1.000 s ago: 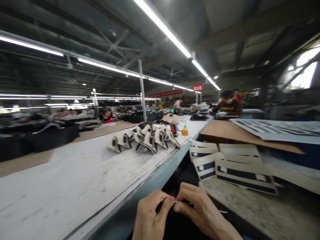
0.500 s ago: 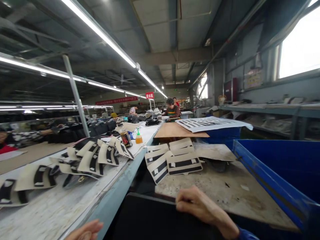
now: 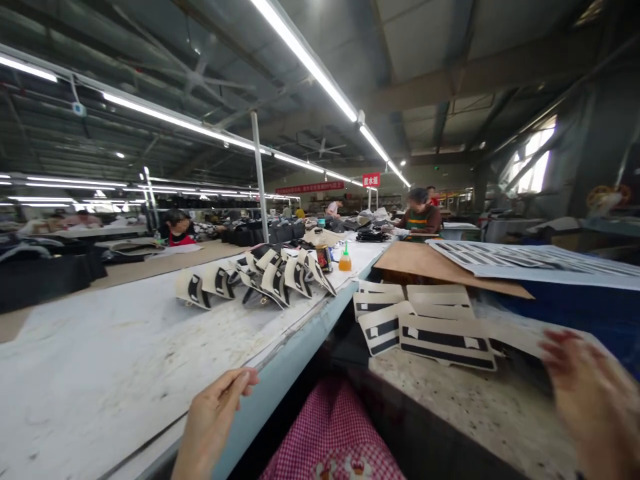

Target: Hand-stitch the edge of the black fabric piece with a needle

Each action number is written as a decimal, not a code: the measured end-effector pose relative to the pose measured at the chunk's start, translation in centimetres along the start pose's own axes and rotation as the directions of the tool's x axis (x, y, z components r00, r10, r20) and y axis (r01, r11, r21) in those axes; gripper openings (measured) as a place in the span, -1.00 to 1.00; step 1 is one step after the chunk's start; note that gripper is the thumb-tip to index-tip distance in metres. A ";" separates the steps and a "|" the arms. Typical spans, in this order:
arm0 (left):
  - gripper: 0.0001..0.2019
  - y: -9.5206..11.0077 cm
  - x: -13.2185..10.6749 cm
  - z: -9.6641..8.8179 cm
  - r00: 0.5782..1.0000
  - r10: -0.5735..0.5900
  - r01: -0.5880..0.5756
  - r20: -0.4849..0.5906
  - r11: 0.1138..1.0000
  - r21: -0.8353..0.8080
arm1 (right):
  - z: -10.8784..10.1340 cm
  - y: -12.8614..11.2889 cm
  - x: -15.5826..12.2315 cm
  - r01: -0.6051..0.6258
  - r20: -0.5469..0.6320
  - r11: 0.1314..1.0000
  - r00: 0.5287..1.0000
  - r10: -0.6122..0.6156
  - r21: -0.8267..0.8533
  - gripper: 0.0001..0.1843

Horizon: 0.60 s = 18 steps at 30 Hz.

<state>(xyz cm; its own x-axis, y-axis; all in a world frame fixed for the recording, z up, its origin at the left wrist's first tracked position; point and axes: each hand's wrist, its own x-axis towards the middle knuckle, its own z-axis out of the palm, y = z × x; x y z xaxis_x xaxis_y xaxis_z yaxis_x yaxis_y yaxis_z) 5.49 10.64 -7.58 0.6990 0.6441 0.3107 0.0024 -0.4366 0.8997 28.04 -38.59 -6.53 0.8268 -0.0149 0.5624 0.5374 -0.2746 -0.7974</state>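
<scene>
My left hand is over the front edge of the white-topped table, its thumb and fingers drawn together with nothing visible between them. At the right, my right hand is blurred by motion above the stained board; its fingers look apart and no object shows in it. The nearest things to it are the pale panels with black strips, lying overlapped on that board, and a pale sheet partly hidden behind the hand.
Curved pale pieces with black strips lie in a row on the table. Behind them stand a bottle of amber liquid with a green tip and a dark can. A brown board juts out at the right. Co-workers sit farther back.
The view has swung left. My right hand was closed at the edge of a black panel over my lap; that panel is out of view and a red checked apron shows there.
</scene>
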 end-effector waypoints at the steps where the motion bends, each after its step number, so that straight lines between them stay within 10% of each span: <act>1: -0.43 -0.5 0.1 0.3 1.000 -0.002 0.002 -0.004 1.000 0.011 | 3.3 0.4 0.2 0.011 0.020 1.000 1.000 -0.010 -0.012 -0.37; 8: -0.45 -1.2 0.3 0.9 1.000 0.011 -0.010 -0.009 0.995 0.098 | 25.1 2.1 -1.8 0.247 0.575 0.948 0.813 -0.090 -0.200 -0.73; 11: -0.47 -0.8 0.1 0.8 1.000 0.017 -0.013 -0.024 0.990 0.140 | 27.7 3.8 -2.3 0.286 0.611 0.900 0.791 -0.027 -0.330 -0.75; 18: -0.55 0.0 -0.6 1.3 0.999 0.036 -0.031 -0.019 0.978 0.209 | 26.6 7.7 -1.5 0.285 0.615 0.893 0.788 -0.012 -0.347 -0.80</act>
<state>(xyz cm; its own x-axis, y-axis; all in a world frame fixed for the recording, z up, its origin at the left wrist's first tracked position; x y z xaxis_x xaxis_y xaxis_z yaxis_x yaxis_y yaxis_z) 6.00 9.46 -8.17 0.6850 0.6398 0.3484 0.1298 -0.5777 0.8058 35.37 -15.08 -19.36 0.7475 0.5829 0.3185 0.6579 -0.5836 -0.4760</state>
